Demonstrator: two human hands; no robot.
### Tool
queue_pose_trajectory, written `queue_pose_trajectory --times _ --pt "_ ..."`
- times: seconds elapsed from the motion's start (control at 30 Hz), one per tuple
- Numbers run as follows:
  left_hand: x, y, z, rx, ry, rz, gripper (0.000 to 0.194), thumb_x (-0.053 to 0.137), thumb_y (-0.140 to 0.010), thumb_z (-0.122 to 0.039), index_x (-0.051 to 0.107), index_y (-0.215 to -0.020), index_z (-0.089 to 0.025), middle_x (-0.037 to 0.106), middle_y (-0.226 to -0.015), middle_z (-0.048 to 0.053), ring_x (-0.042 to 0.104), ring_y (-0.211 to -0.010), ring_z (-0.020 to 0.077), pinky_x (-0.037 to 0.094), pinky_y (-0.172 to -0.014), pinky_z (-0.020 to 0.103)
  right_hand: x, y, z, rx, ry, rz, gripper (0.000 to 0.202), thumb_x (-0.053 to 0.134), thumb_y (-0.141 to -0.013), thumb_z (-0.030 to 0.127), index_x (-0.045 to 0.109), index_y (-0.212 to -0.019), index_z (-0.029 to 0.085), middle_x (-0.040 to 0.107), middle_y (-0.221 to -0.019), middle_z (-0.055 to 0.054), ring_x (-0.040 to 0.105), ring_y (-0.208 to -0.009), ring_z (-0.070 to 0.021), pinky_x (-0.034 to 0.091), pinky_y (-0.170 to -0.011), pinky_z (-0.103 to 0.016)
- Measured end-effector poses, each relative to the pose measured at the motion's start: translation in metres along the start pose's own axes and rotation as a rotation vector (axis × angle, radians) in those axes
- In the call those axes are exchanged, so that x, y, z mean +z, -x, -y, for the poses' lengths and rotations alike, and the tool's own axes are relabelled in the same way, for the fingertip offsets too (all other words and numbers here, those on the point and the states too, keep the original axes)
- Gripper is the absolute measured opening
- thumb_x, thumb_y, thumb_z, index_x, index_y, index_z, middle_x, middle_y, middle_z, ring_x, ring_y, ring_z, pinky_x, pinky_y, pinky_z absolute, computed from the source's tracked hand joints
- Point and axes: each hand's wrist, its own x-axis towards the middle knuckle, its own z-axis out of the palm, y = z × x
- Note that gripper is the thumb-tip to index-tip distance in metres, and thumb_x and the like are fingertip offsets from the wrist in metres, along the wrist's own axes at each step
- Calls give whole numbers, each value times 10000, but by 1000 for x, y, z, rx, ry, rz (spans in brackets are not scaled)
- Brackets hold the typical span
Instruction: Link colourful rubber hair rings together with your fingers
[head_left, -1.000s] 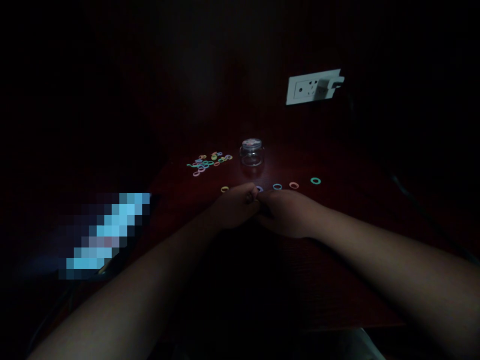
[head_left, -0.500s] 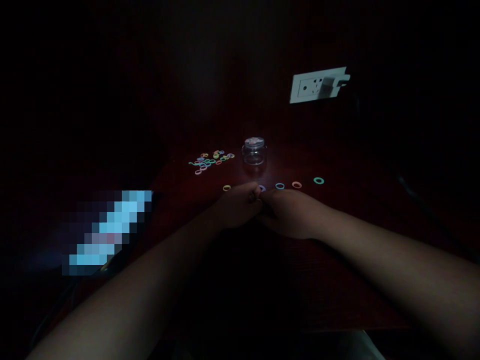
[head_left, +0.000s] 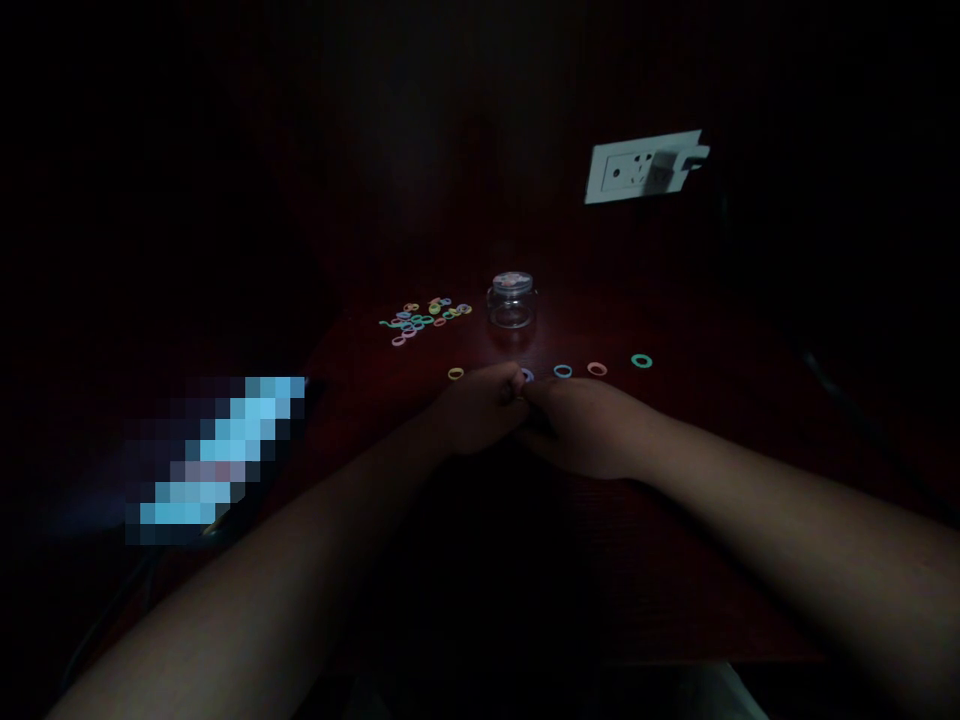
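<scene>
Coloured rings (head_left: 562,376) on dark red table (head_left: 675,570), under weak light.
Left hand (head_left: 484,405) and right hand (head_left: 592,425) meeting near row of 5, fingers shadowed: cannot tell open or closed. Behind, lidded jar (head_left: 513,303) beside loose pile (head_left: 418,325); on dark wall (head_left: 480,210), white socket (head_left: 634,192).

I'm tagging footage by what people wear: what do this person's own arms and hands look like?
The left hand and right hand are ungloved; both forearms are bare, no sleeve in view. Neither wrist shows a watch or bracelet. Fingers are too dark to check for rings.
</scene>
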Motion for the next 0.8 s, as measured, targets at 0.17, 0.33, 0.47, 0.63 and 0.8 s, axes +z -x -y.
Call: queue_pose_trajectory --times 0.17,0.33,0.47,0.63,0.8 --pt "-1 0 -2 -1 2 4 41 462 -726 -202 468 -748 -168 528 -704 -22 472 -640 104 349 -562 227 -1 0 1 7 -4 19 318 468 -793 382 566 -1020 183 654 -928 -86 609 -803 -195 424 -668 -275" --pt "-1 0 -2 3 3 -3 49 461 -726 -210 471 -751 -168 533 -707 -19 478 -643 106 347 -562 228 -1 1 1 1 -10 0 313 468 -791 376 566 -1016 181 656 -912 -83 609 -794 -193 425 -667 -279" --pt "-1 0 -3 2 -13 1 46 468 -728 -211 470 -746 -169 529 -700 -21 475 -636 105 346 -560 230 -2 1 1 -4 -3 6 315 461 -792 379 565 -1014 181 655 -915 -86 610 -794 -197 430 -667 -287" --pt "-2 0 -3 -2 -16 5 50 473 -734 -215 474 -754 -169 532 -708 -18 481 -646 107 351 -569 233 -3 2 2 2 14 6 343 473 -782 386 548 -1042 175 652 -925 -87 610 -800 -203 430 -668 -289" --pt "-1 1 -2 1 -3 9 92 469 -759 -261 477 -764 -169 539 -713 -20 483 -642 104 348 -562 228 -2 2 3 -2 21 13 377 478 -780 382 527 -1089 171 647 -968 -96 608 -838 -212 425 -689 -295"
